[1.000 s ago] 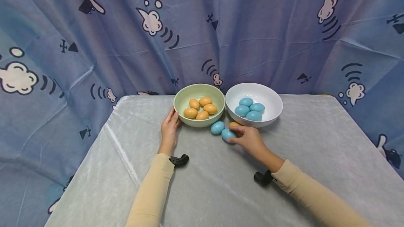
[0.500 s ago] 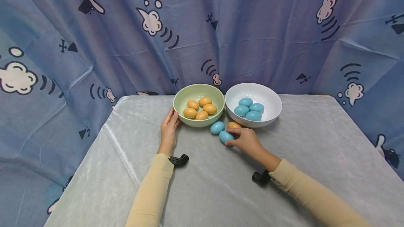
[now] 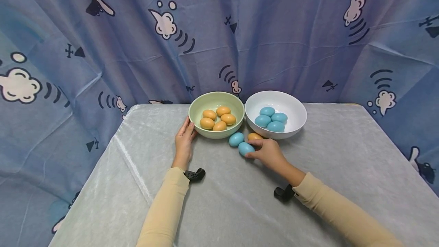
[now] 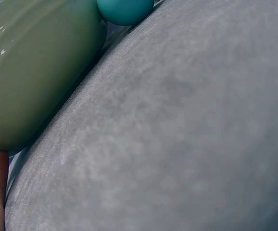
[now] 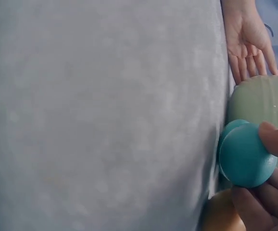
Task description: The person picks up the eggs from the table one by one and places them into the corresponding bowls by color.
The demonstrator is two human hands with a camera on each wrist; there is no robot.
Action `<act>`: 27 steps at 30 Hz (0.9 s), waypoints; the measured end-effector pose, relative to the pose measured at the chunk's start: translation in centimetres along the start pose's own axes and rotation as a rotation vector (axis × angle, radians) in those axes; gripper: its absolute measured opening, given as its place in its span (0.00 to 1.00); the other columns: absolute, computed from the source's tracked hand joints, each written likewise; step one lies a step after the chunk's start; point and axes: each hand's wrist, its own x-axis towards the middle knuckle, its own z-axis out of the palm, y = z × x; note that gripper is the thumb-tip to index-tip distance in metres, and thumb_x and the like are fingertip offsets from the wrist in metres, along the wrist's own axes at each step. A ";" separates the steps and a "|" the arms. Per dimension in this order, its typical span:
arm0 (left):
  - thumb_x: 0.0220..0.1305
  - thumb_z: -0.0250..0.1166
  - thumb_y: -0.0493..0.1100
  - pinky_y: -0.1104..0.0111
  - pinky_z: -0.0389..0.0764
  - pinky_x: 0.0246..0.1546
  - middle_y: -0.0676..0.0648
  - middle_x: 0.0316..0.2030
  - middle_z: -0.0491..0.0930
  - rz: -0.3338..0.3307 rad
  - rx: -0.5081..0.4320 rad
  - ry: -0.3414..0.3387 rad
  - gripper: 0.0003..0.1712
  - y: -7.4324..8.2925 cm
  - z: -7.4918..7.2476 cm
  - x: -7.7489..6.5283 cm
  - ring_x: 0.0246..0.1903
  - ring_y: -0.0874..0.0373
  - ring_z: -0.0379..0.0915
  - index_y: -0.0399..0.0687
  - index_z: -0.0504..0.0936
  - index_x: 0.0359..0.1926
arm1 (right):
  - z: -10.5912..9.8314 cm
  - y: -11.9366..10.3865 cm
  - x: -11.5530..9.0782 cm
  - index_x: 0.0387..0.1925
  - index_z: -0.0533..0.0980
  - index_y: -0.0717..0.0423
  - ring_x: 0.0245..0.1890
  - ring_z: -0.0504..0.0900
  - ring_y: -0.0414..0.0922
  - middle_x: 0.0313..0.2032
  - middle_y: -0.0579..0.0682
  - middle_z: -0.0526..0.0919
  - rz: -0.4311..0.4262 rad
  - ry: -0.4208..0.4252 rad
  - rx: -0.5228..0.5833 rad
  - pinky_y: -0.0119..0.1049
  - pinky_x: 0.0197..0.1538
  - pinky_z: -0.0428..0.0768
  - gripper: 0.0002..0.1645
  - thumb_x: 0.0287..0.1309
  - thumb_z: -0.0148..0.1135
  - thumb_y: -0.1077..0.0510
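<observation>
My left hand (image 3: 184, 142) rests against the left side of a green bowl (image 3: 217, 134), its fingers fairly straight, as the right wrist view shows. Several yellow eggs (image 3: 220, 126) lie inside that bowl. Between thumb and fingers, my right hand (image 3: 271, 153) pinches a blue egg (image 5: 247, 156) low over the cloth. Another blue egg (image 3: 236, 139) sits just left of it, by the green bowl. A yellow egg (image 3: 255, 136) lies behind my right fingers, close to the white bowl (image 3: 296, 119), which holds several blue eggs (image 3: 276, 126).
A grey cloth (image 3: 226, 205) covers the table. Both bowls stand side by side at its far edge, in front of a blue patterned curtain (image 3: 205, 41). Each wrist wears a black camera mount (image 3: 194, 175).
My right hand has shifted slightly left and toward me with the blue egg, showing more of the yellow egg behind it. One yellow egg in the green bowl has shifted slightly. My left hand stays put.
</observation>
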 end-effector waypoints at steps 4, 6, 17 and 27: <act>0.72 0.61 0.45 0.71 0.79 0.60 0.47 0.73 0.64 0.004 -0.006 0.000 0.31 0.0 0.0 0.0 0.70 0.54 0.66 0.47 0.66 0.73 | -0.5 -0.4 -0.1 0.52 0.83 0.62 0.53 0.82 0.54 0.52 0.60 0.85 0.003 0.015 0.052 0.49 0.56 0.82 0.29 0.46 0.79 0.57; 0.72 0.61 0.45 0.70 0.78 0.61 0.47 0.73 0.64 0.006 -0.005 0.000 0.31 0.0 0.1 0.0 0.70 0.53 0.65 0.46 0.66 0.73 | -0.8 -0.6 -0.1 0.53 0.82 0.63 0.52 0.84 0.54 0.52 0.60 0.85 0.006 0.012 0.085 0.46 0.53 0.84 0.30 0.46 0.79 0.58; 0.72 0.61 0.44 0.65 0.76 0.65 0.47 0.74 0.63 0.003 0.004 -0.003 0.31 0.1 0.1 0.0 0.70 0.54 0.65 0.47 0.66 0.73 | -2.3 -1.5 0.1 0.54 0.82 0.61 0.55 0.83 0.52 0.55 0.59 0.84 0.029 0.002 0.149 0.29 0.47 0.84 0.30 0.48 0.78 0.56; 0.72 0.61 0.44 0.72 0.79 0.59 0.47 0.74 0.63 0.006 -0.017 -0.005 0.31 0.0 0.1 0.1 0.70 0.54 0.65 0.46 0.66 0.73 | -4.5 -2.7 0.2 0.56 0.81 0.60 0.57 0.83 0.51 0.55 0.58 0.84 0.062 0.020 0.198 0.22 0.48 0.82 0.32 0.49 0.78 0.53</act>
